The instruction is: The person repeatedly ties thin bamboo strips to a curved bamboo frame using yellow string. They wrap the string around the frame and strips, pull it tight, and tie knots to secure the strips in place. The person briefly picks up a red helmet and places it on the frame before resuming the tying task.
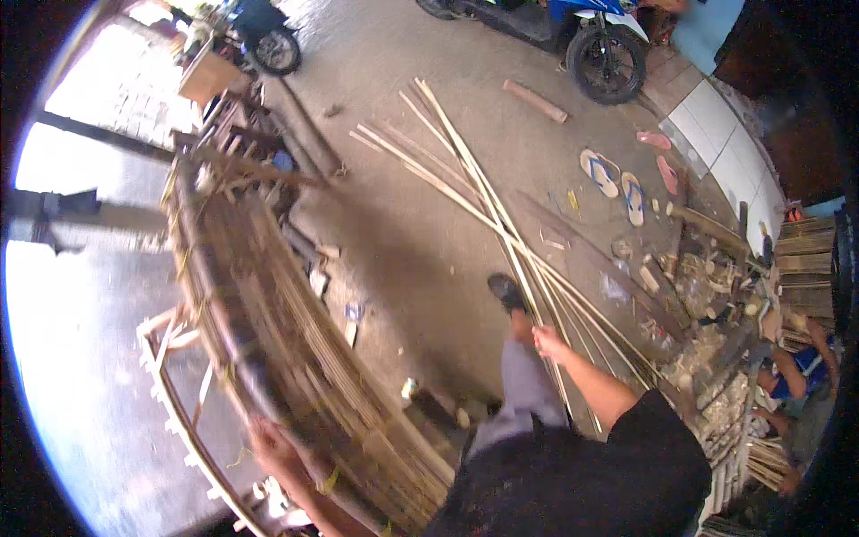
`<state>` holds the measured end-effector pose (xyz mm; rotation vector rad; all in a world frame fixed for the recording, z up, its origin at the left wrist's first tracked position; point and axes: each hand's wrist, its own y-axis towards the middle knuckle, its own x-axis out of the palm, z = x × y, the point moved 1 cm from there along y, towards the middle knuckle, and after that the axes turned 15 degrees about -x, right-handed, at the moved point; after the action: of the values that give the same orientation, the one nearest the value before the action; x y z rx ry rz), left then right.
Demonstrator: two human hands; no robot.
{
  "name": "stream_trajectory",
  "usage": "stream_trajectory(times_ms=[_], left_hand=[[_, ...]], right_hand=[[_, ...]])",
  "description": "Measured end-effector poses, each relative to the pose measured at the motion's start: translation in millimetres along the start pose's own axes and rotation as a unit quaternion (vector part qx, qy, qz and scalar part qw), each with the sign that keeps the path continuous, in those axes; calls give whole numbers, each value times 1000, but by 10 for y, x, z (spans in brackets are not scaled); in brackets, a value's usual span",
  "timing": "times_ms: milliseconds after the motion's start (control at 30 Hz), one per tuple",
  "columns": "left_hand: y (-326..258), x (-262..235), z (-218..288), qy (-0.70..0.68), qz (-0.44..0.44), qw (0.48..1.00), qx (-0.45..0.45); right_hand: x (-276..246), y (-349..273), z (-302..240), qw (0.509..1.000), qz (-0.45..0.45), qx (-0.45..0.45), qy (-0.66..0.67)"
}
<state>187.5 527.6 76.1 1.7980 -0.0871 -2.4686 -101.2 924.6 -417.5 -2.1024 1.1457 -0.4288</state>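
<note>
On the left, a long bamboo bench [304, 331] of thin slats runs away from me, edged by a thick dark bamboo pole [242, 345] with yellow ties. My left hand [273, 445] is closed over the near part of this pole, its fingers somewhat blurred. In front of my body, my right hand [549, 344] is held with its fingers pinched together. Below and beside it, several long pale bamboo strips [488, 201] lie crossed on the floor. Whether one of them is between my fingers I cannot make out.
A blue motorbike [608, 54] stands at the far right, another vehicle's wheel [276, 52] at the far left. Flip-flops [633, 199] lie right of the strips. Bamboo offcuts [716, 286] and shavings are heaped at the right, where another person [805, 371] sits.
</note>
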Motion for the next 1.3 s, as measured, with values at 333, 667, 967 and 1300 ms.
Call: stream_trajectory(times_ms=[333,667,967,1300], left_hand=[[-2644,4700,1442,106,-630,751,169],[-2550,5477,1876,128,-377,874,279],[-2544,5095,1845,222,-647,719,125],[-1867,3570,1641,-74,-540,837,35]], right_hand=[[-48,4345,-624,923,130,-77,-353],[-157,5766,4,838,108,-94,-527],[-272,4654,-763,868,258,-252,-342],[329,2272,-4041,835,263,-463,-137]])
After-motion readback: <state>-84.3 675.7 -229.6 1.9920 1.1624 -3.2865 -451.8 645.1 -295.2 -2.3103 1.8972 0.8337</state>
